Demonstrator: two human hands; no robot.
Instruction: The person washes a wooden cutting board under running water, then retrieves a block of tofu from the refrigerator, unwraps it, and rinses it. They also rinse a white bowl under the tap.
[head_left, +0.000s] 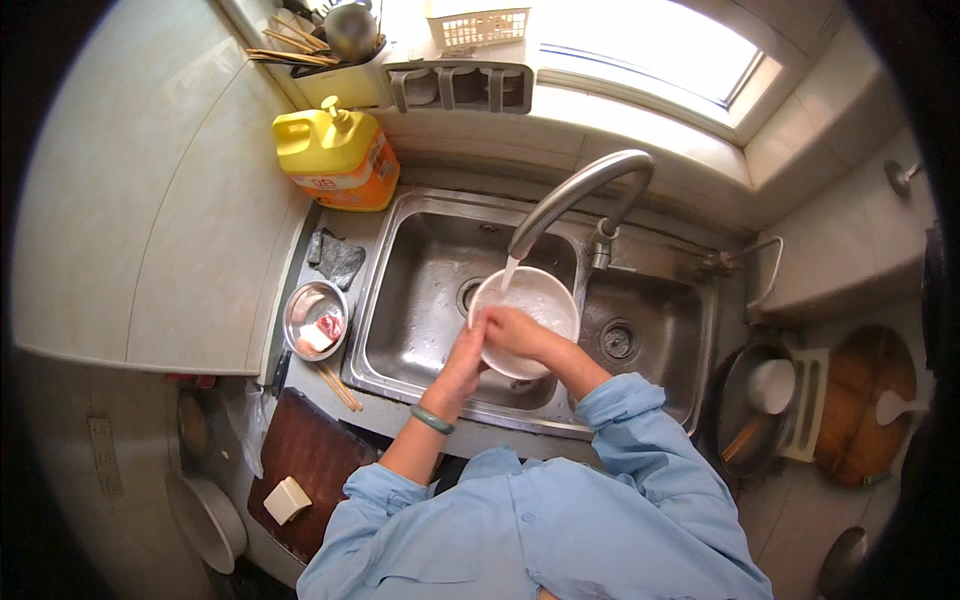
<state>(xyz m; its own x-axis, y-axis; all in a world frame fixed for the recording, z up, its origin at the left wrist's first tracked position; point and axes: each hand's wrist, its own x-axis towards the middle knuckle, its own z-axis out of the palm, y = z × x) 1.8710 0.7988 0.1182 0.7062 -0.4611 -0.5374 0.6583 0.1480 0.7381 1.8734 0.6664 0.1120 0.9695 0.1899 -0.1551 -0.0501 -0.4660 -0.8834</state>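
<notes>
A white bowl (546, 307) is held over the left basin of a double stainless steel sink (420, 300). Water from the curved metal faucet (574, 187) streams into it near its far left rim. My left hand (469, 356), below a green bangle (433, 420) on the wrist, grips the bowl's left side. Across the bowl's opening reaches my right hand (517, 334), its fingers meeting the left hand at the rim. Whether those right fingers hold anything is hidden. Clear water covers part of the bowl's inside.
Left of the sink are a metal bowl (341, 300) with white and red food, chopsticks (337, 386), a crumpled grey cloth (339, 259) and a yellow jug (337, 157). A white block (286, 501) lies on a dark cutting board (315, 450). A wok (739, 427) stands at right.
</notes>
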